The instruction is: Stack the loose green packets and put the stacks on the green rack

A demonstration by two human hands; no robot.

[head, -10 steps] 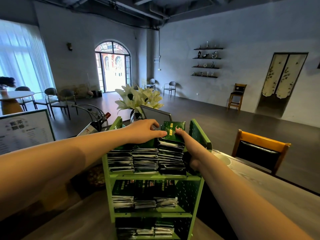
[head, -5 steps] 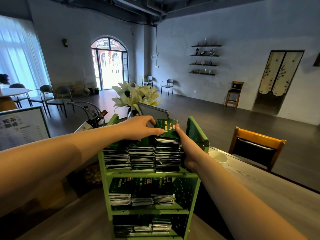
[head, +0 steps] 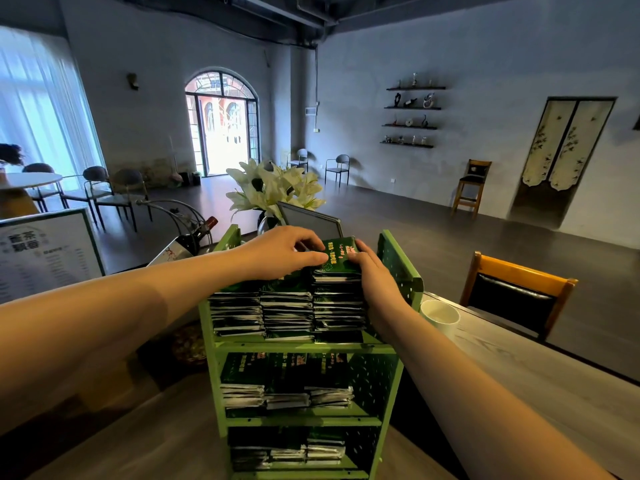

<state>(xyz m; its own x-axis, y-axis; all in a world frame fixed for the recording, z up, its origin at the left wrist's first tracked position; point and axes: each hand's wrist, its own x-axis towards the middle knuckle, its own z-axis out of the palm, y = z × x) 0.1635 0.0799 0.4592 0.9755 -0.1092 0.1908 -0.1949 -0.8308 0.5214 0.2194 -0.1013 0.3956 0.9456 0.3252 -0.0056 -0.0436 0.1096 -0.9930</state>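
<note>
The packet lies atop the right stack on the rack's top shelf, pinched at its left edge by the left hand and at its right edge by the right hand's curled fingers.

Green rack, dark-green packets
</note>
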